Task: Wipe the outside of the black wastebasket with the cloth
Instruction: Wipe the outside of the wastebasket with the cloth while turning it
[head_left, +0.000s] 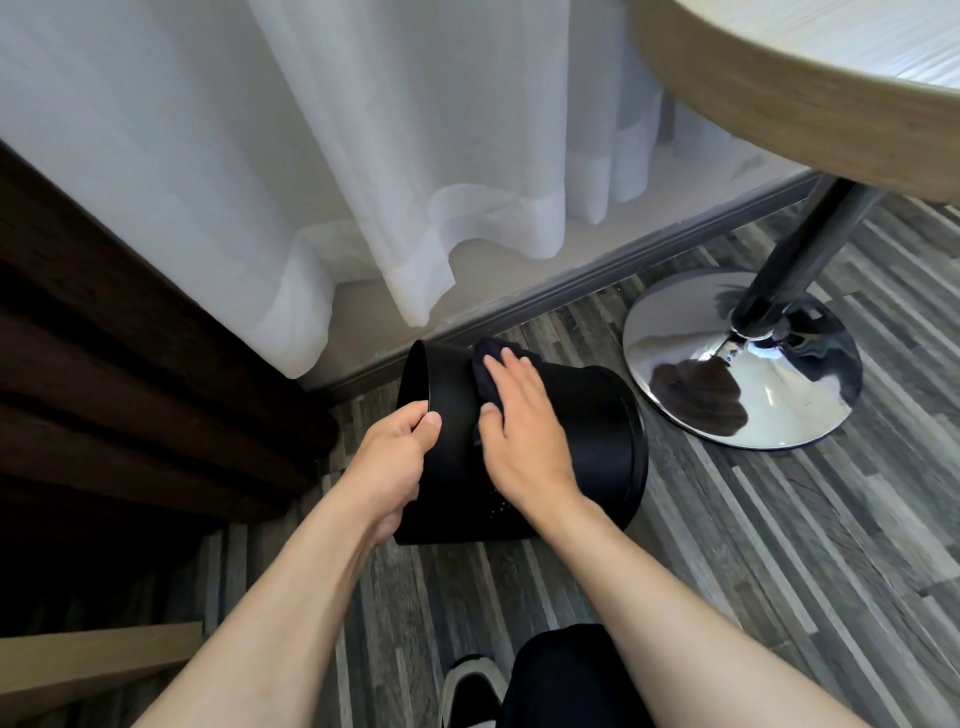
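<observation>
**A:** What lies nearest the viewer?

**B:** A knee in black trousers (563, 675) and the toe of a dark shoe with a pale sole (470, 680), both on the grey striped plank floor (779, 561). At lower left, the edge of a light wooden board (93, 660). Two bare forearms reach forward from here.

**A:** And the hands?

**B:** The left hand (392, 457) is closed on the rim of the black wastebasket (587, 457) — thumb on the outer wall, fingers curled over the edge into the opening. The right hand (519, 421) lies flat, fingers spread, pressing a dark cloth (488, 364) against the upper side of the basket's wall; the cloth shows beyond the fingertips and under the palm.

**A:** Where is the basket itself?

**B:** On the floor, tipped onto its side, open mouth facing left, base facing right. It sits near the skirting board, between a dark brown curtain (130, 353) at left and the chrome disc base of a table (743, 364) at right — close to the base, apart from it.

**A:** Farther back?

**B:** A dark metal column (815, 234) rises from the disc to a round wooden tabletop (779, 88) at upper right. Behind everything, a sheer white curtain (311, 156) hangs to just above the grey skirting (597, 270).
</observation>
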